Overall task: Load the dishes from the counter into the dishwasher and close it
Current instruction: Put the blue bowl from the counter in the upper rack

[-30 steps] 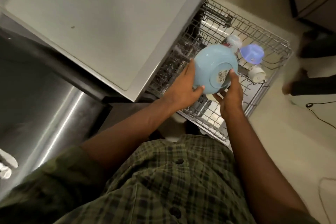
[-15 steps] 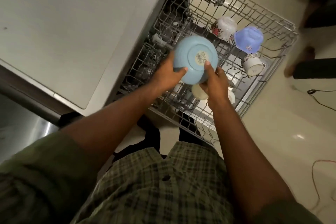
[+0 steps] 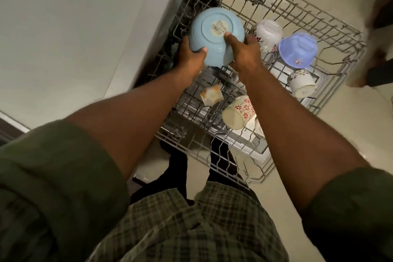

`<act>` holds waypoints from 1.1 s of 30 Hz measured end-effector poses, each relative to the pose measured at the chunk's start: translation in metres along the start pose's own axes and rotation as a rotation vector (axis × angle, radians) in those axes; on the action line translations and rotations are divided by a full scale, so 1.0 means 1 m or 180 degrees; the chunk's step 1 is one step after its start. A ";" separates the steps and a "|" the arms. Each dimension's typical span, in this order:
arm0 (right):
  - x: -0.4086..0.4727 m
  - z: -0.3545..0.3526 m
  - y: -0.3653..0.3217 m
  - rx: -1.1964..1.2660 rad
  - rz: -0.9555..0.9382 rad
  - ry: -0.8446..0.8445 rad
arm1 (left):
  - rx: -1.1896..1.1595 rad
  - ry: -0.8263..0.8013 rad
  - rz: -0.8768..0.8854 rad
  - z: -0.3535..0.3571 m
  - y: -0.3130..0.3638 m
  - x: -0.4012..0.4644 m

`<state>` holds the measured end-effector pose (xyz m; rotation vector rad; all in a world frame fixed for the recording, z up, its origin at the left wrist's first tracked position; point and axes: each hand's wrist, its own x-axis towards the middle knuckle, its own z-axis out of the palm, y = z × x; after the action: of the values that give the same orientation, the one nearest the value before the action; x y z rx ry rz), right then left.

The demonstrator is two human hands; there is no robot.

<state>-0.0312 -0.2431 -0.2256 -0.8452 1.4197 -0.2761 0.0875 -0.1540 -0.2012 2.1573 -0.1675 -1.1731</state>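
One light blue bowl (image 3: pixel 214 34) is in our grip, held upside down above the far left part of the pulled-out dishwasher rack (image 3: pixel 331 25). Its round base faces up toward the camera and carries one paper label (image 3: pixel 219 27); its mouth faces down toward the rack wires, so its axis runs roughly vertical with a slight tilt toward us. We cannot tell whether the rim touches the wires.

Two hands hold it. Our left hand (image 3: pixel 190 57) grips the near left wall, thumb curled onto the side. Our right hand (image 3: pixel 244 51) grips the near right wall, with one fingertip laid on the base beside the label.

We count five other vessels in the rack. One white floral bowl (image 3: pixel 269 34) sits inverted just right of the blue bowl. One translucent purple bowl (image 3: pixel 297 51) sits inverted beside that. One white patterned cup (image 3: pixel 302 84) lies tilted near the right edge. One cream cup with red flowers (image 3: pixel 239 112) lies on its side, mouth toward us, between our forearms. One small orange-and-white cup (image 3: pixel 211 94) lies tilted to its left.

One pale desk (image 3: pixel 74 27) borders the rack on the left. The floor (image 3: pixel 297 176) below is pale tile.
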 end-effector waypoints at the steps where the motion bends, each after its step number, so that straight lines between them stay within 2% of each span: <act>1: 0.004 0.000 -0.002 0.0031 0.0044 -0.0010 | 0.0070 0.0012 -0.0014 0.003 0.001 0.005; 4: 0.010 -0.004 -0.002 0.0264 0.0078 -0.0120 | 0.0235 -0.0061 0.0087 0.010 0.004 0.014; 8: 0.005 -0.008 0.003 0.0578 0.0007 -0.0242 | 0.0006 -0.0208 0.0088 0.015 0.003 0.015; 12: -0.003 -0.003 0.010 0.0453 -0.0007 -0.0103 | -0.0232 -0.0258 -0.0050 0.014 -0.004 0.013; 18: -0.028 -0.006 0.022 0.0290 0.0019 0.0062 | 0.0125 -0.0225 0.0146 0.007 -0.011 -0.012; 22: -0.052 -0.005 0.029 0.0064 -0.0187 0.0046 | 0.0135 -0.0311 0.0320 0.004 -0.022 -0.037; 25: -0.076 -0.005 0.032 -0.0387 -0.0434 -0.0008 | 0.0083 -0.0365 0.0405 0.000 -0.029 -0.060; 30: -0.130 -0.001 0.041 -0.1079 -0.0975 -0.0368 | -0.0050 -0.0740 0.0504 -0.021 -0.044 -0.103; 33: -0.164 0.004 0.045 -0.1366 -0.1212 -0.0486 | -0.0084 -0.0740 0.0599 -0.042 -0.052 -0.126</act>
<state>-0.0705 -0.1066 -0.1321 -1.4633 1.1837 -0.1897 0.0362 -0.0425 -0.1288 1.9308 -0.4444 -1.3039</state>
